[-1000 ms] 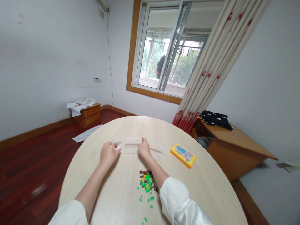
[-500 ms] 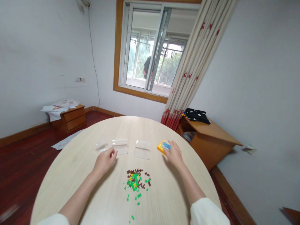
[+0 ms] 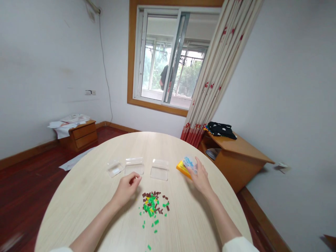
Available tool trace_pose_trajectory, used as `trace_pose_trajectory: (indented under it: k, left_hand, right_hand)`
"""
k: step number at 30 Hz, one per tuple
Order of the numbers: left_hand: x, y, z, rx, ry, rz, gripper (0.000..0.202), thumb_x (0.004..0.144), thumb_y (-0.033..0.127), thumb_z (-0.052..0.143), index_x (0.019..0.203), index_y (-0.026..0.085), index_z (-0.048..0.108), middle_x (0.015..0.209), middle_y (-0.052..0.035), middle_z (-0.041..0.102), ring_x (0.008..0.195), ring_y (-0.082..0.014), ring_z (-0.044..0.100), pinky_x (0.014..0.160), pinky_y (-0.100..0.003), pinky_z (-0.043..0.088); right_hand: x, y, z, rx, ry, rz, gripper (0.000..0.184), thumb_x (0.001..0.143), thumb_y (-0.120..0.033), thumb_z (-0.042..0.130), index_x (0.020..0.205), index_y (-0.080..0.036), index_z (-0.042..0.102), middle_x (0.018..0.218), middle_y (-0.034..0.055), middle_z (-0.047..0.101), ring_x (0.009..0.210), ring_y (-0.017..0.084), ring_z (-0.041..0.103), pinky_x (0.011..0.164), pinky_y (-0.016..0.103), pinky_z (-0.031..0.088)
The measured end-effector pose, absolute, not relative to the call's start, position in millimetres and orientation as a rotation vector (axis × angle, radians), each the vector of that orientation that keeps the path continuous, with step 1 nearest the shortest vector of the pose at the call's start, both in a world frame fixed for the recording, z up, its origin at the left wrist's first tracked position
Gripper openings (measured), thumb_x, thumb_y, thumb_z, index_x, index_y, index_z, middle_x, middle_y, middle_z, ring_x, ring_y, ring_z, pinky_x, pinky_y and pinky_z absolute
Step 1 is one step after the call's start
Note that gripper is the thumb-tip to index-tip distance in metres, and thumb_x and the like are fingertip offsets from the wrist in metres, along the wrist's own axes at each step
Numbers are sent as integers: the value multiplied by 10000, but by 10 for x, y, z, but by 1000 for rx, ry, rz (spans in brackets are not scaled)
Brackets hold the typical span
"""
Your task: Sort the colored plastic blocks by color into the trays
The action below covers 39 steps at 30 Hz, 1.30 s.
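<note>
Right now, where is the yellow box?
In the head view, the yellow box is at the right side of the round table, gripped by the right hand, just right of the nearest clear tray.

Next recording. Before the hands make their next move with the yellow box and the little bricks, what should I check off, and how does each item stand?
1. Grip: the right hand wraps the near end of the yellow box: ok.
2. The box lies flat on the table: cannot tell; it looks tilted.
3. The left hand is free: cannot tell; its fingers are curled, thumb against forefinger.
4. The clear trays sit in a row with no hand on them: ok.
5. The brick pile sits between the hands, well in from the table edge: ok; a few green strays lie nearer the person.
</note>
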<state>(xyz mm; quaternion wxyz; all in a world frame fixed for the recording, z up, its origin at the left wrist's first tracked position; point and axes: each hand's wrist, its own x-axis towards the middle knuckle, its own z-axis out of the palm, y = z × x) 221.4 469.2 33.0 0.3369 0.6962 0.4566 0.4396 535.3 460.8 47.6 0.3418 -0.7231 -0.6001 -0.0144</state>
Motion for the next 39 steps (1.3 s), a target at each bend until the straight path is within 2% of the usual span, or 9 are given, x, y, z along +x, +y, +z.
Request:
trace_pose_trajectory:
  k: [3, 7, 11, 23, 27, 29, 31, 36, 39]
  left_hand:
    - [2329, 4606, 358, 1536, 983, 1026, 376, 722, 514, 522, 781, 144, 556, 554, 35, 462, 469, -97, 415, 487, -235, 336]
    - [2472, 4460, 330, 1263, 607, 870, 610, 649, 524, 638, 1108, 146, 502, 793, -37, 581, 620, -128, 534, 601, -279, 434]
    - [2519, 4417, 279, 1164, 493, 956, 551, 614, 458, 706, 1036, 148, 533, 927, -73, 598, 808, -164, 556, 747, -295, 433]
    - [2496, 4474, 310, 1262, 633, 975, 538, 502, 478, 750, 860, 129, 552, 744, -20, 577, 674, -137, 511, 644, -254, 413]
    - [2475, 4469, 339, 1333, 626, 937, 502, 516, 471, 742, 845, 132, 571, 795, -40, 597, 723, -158, 532, 684, -268, 425]
    - [2448, 4471, 349, 1350, 600, 904, 494, 523, 455, 743, 861, 131, 584, 836, -53, 602, 764, -174, 544, 714, -280, 430]
    - [2405, 4487, 345, 1331, 566, 864, 521, 525, 430, 752, 922, 132, 591, 871, -61, 604, 806, -190, 552, 747, -299, 432]
    - [2270, 4563, 351, 1302, 580, 874, 730, 520, 384, 768, 1176, 162, 535, 1049, -95, 585, 953, -229, 537, 880, -372, 390]
    - [2222, 4588, 421, 1383, 650, 858, 777, 496, 393, 774, 1198, 155, 541, 1095, -110, 570, 1028, -262, 498, 920, -403, 357]
  right_hand:
    - [4977, 4310, 553, -1550, -1710, 137, 566, 850, -403, 422, 1358, -215, 256, 1354, 126, 377, 1197, 253, 402, 978, 433, 330]
    - [4424, 4010, 585, -1317, -1976, 325, 483, 835, -338, 487, 1301, -275, 377, 1259, 77, 490, 1153, 229, 449, 961, 403, 379]
    - [4110, 3949, 519, -1218, -2036, 411, 456, 834, -323, 509, 1275, -257, 417, 1233, 74, 522, 1143, 213, 470, 973, 394, 392]
    - [4029, 4031, 230, -1055, -2037, 183, 411, 884, -309, 379, 1246, -142, 476, 1190, 185, 564, 1122, 279, 521, 892, 468, 475]
    - [4068, 4024, 314, -1131, -1945, 271, 362, 915, -299, 268, 1054, -170, 576, 923, 130, 663, 866, 220, 633, 762, 369, 522]
    - [4108, 4025, 358, -1184, -1883, 304, 384, 925, -287, 217, 911, -194, 589, 732, 74, 641, 676, 179, 622, 656, 305, 512]
    - [4151, 4032, 386, -1190, -1853, 343, 369, 926, -302, 227, 858, -202, 576, 677, 48, 613, 617, 165, 597, 613, 280, 488]
    - [4222, 4077, 368, -1167, -1721, 629, 308, 922, -312, 284, 948, -197, 569, 855, 57, 666, 805, 167, 636, 729, 285, 489]
    - [4246, 4110, 317, -1202, -1666, 757, 230, 888, -306, 386, 932, -186, 577, 897, 64, 676, 861, 176, 640, 766, 296, 492]
